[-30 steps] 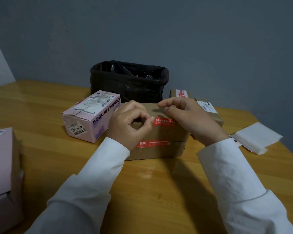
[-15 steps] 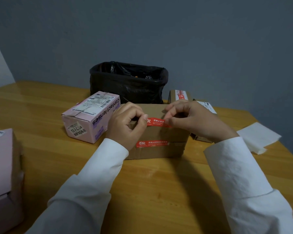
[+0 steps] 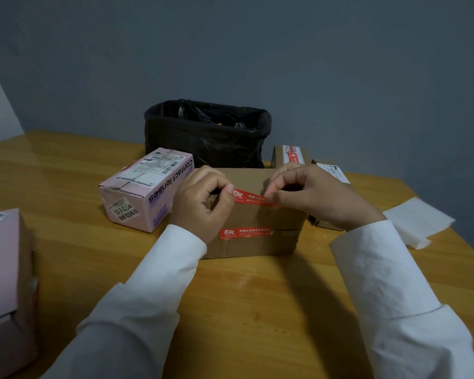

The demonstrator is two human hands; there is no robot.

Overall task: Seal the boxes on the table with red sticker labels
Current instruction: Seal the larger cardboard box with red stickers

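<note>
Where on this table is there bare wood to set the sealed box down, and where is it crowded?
Bare wood lies in front of the brown box, between the two sleeves, and at far left behind the pink box. It is crowded around the black bin, the small boxes and the white paper. Both hands, left and right, pinch a red sticker.

A brown cardboard box [image 3: 257, 214] sits mid-counter, flaps closed, one red sticker label [image 3: 245, 233] stuck flat across its front seam. A second red label [image 3: 251, 197] stretches just above the box's top front edge, pinched at both ends.
</note>
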